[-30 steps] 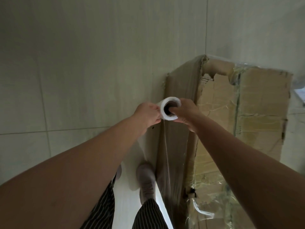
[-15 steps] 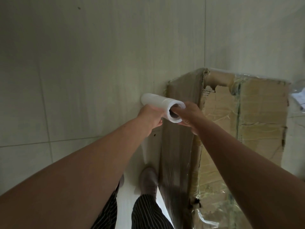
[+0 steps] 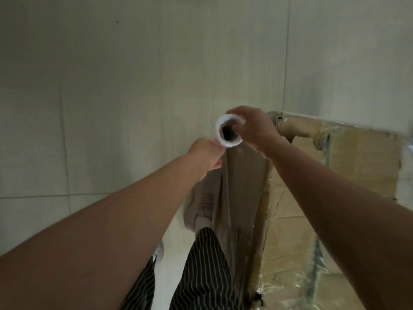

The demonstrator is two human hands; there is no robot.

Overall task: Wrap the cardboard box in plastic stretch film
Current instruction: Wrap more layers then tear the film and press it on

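Cardboard box (image 3: 362,166): film roll (image 3: 229,132) has turned end-on, nearer 12 o'clock corner, likely rounding next; right hand (image 3: 257,128) clamps rim; left hand (image 3: 204,155) curled at 7 o'clock, hold unclear.

Grey tiled surface (image 3: 111,86), pale shoe (image 3: 201,204) below it, striped trousers (image 3: 205,276).
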